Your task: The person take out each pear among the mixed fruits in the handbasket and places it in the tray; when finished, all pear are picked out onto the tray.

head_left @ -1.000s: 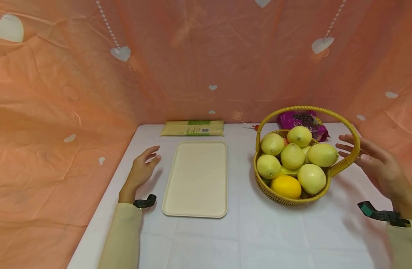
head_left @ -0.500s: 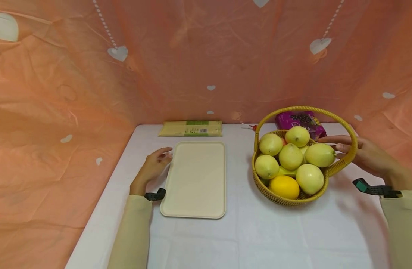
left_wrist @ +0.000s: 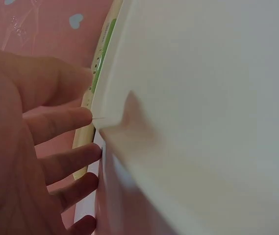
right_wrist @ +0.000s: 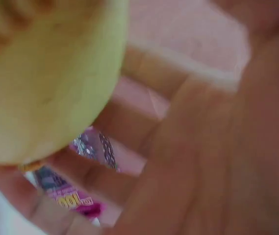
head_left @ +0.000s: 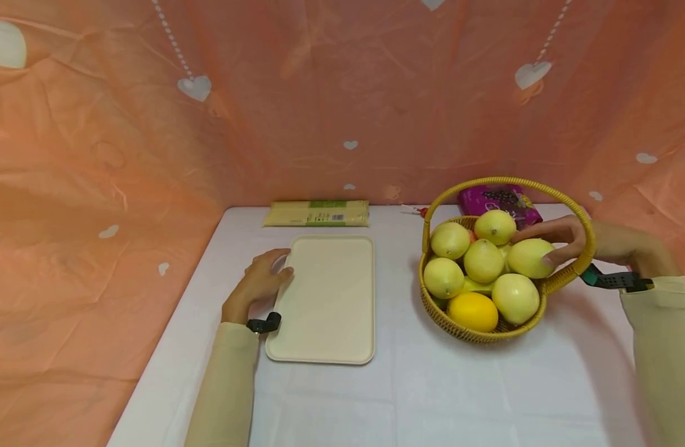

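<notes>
My left hand (head_left: 261, 279) is at the left edge of a cream rectangular tray (head_left: 327, 304), its thumb over the rim. In the left wrist view, nearly straight fingers (left_wrist: 63, 125) meet the tray edge or lie just beside it. My right hand (head_left: 610, 241) reaches under the handle of a yellow wicker basket (head_left: 476, 336) and holds an oblong pale yellow-green fruit (head_left: 525, 257) between thumb and fingers. Up close in the right wrist view, the fingers (right_wrist: 129, 127) curve behind this fruit (right_wrist: 51, 83). Its underside is hidden among the basket's contents.
Several pale green round fruits (head_left: 484, 261) and a bright yellow fruit (head_left: 473, 311) fill the basket. Behind it lies a purple packet (head_left: 499, 202). A flat yellow-green packet (head_left: 317, 213) lies beyond the tray, by the peach cloth backdrop (head_left: 298, 112). A small red item (head_left: 423, 212) sits between them.
My left hand has moved right to the tray's edge. My right hand has come left from beside the basket, in under its handle, and taken hold of the oblong fruit.
</notes>
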Motion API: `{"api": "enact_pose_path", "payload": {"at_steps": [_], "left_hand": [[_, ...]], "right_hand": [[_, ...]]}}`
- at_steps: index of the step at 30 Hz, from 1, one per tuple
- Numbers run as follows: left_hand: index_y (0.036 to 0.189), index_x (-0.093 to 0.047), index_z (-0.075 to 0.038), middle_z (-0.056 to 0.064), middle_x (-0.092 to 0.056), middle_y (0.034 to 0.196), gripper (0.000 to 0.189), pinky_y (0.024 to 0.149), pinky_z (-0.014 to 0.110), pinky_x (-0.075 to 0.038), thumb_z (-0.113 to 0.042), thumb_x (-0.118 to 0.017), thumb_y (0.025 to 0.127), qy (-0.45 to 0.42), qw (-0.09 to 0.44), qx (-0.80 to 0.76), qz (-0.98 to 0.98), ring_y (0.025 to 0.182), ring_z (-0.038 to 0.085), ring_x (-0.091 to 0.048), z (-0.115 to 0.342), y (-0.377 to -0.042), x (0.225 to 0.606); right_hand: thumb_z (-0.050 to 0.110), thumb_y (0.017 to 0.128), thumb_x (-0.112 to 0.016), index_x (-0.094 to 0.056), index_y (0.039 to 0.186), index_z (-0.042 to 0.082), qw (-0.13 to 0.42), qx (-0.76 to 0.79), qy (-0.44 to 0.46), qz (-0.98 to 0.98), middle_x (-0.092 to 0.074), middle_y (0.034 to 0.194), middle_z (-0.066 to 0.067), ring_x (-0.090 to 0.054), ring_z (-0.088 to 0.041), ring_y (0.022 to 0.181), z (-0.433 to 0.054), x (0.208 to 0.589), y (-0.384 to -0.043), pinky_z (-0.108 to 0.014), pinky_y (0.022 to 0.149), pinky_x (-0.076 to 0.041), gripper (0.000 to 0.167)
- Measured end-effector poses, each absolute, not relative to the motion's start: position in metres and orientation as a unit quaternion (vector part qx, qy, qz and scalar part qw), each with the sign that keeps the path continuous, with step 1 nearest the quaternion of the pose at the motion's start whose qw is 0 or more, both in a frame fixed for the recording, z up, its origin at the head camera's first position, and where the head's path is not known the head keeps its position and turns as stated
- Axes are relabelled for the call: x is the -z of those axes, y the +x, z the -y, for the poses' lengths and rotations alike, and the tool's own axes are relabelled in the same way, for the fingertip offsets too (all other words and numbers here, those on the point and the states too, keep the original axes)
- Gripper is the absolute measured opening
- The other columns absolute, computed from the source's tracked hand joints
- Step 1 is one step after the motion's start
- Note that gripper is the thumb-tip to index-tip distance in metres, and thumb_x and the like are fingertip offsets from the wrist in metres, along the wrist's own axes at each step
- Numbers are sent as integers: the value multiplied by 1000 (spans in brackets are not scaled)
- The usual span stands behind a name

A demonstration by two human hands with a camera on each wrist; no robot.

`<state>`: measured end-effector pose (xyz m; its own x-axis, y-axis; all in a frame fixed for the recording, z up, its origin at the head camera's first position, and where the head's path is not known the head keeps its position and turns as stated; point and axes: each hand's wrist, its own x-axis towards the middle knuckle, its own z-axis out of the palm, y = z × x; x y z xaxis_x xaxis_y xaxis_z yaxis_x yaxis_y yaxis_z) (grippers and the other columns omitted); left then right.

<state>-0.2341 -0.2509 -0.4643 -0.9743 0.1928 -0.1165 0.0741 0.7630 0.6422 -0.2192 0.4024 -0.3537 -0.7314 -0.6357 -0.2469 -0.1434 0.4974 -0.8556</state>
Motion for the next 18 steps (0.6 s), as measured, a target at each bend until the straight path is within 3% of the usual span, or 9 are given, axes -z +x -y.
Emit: {"api": "enact_pose_path", "payload": {"at_steps": [4,6,11,14,18], "left_hand": [[165,-48,-12,19,-37,175,61,126,79,-14,-28,-59,108,81,91,-337,-934,163,51,-22,251,-232,463],[165,-48,-11,20,-37,176,62,127,79,-13,-27,-59,107,82,92,-336,-934,164,51,-22,251,-231,462],[166,-46,-12,20,-34,177,63,127,79,-13,-29,-59,107,78,102,-336,-933,164,51,-21,251,-229,462],[167,-46,-13,20,-33,177,63,127,80,-13,-31,-59,108,75,106,-335,-933,164,51,-20,253,-229,461],[166,-47,-13,23,-33,177,59,128,79,-12,-27,-56,109,83,101,-318,-939,165,51,-20,255,-231,461]], "right_hand": [[6,107,-62,-55,161,26,209,418,-198,-861,-68,143,23,-69,-1,120,-401,350,-215,-24,92,-59,58],[8,108,-62,-56,159,23,176,416,-175,-875,-67,140,27,-71,-1,115,-400,351,-211,-24,88,-60,53],[18,107,-71,-65,150,12,80,377,-111,-916,-62,126,40,-61,18,109,-397,358,-200,-11,84,-53,44],[20,104,-76,-64,152,10,66,358,-96,-927,-58,124,45,-56,24,110,-399,363,-193,-7,84,-49,50],[13,104,-75,-62,154,9,84,367,-120,-918,-59,130,41,-61,17,111,-403,369,-189,-10,85,-51,52]]}}
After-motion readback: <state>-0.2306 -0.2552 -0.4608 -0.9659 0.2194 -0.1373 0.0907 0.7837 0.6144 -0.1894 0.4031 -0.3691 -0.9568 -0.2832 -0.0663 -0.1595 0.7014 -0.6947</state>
